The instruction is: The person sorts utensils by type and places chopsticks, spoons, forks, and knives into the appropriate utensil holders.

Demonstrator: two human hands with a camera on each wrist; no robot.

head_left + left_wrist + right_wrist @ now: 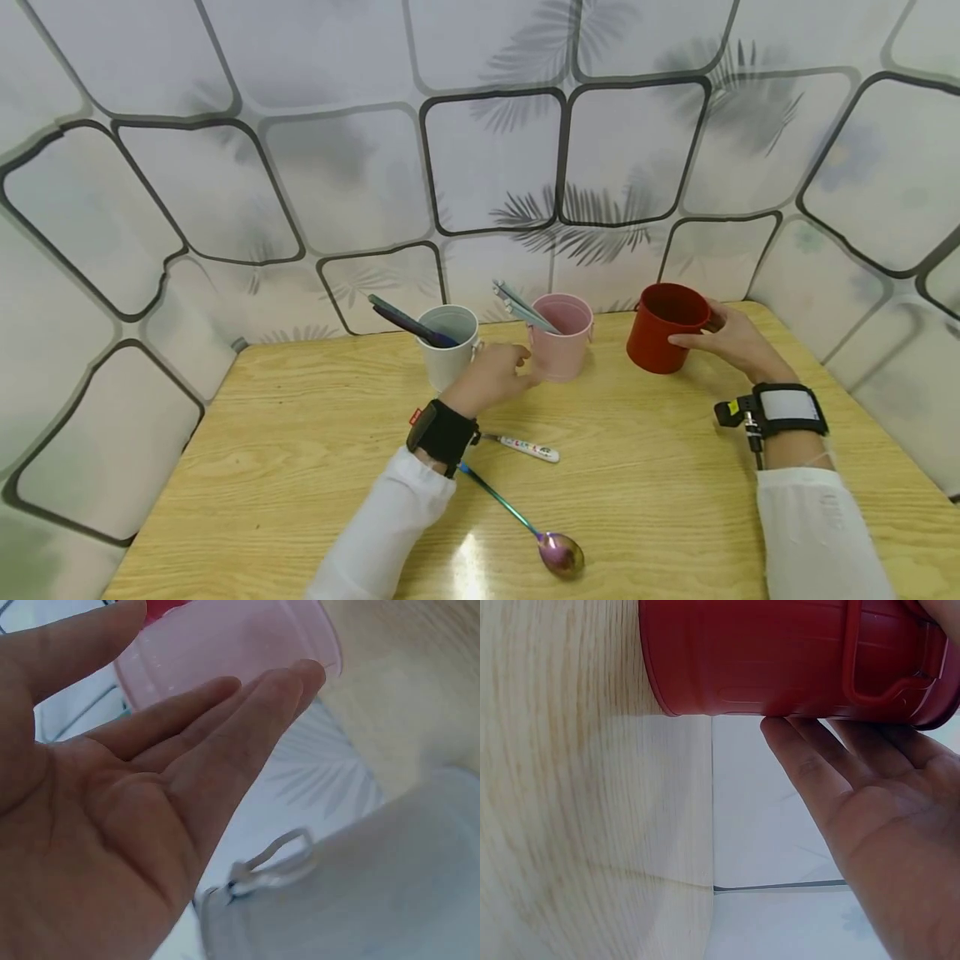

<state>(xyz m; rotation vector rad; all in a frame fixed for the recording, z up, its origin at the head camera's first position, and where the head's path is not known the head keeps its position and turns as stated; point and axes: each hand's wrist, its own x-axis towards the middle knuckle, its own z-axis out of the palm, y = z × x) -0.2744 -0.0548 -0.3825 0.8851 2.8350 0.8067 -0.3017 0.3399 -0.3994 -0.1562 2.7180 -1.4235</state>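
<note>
Between a white bucket (442,363) and a pink bucket (564,354), my left hand (491,377) reaches in with its fingers extended and nothing in its grasp. Its fingertips overlap the pink bucket (240,649) in the left wrist view. My right hand (746,340) holds a red bucket (654,340) at its right side, thumb in front and fingers behind. The red bucket (750,656) has a small side handle and stands upright close on the table. Dark-handled utensils (412,323) lean in the white bucket, and several pale grey-blue sticks (525,308) lean in the pink one.
On the wooden table (300,483) lies a shiny purple spoon (561,554) with a long blue-green handle. A utensil with a white patterned handle (529,449) lies partly behind my left wrist. A patterned wall covering (487,158) rises behind the buckets.
</note>
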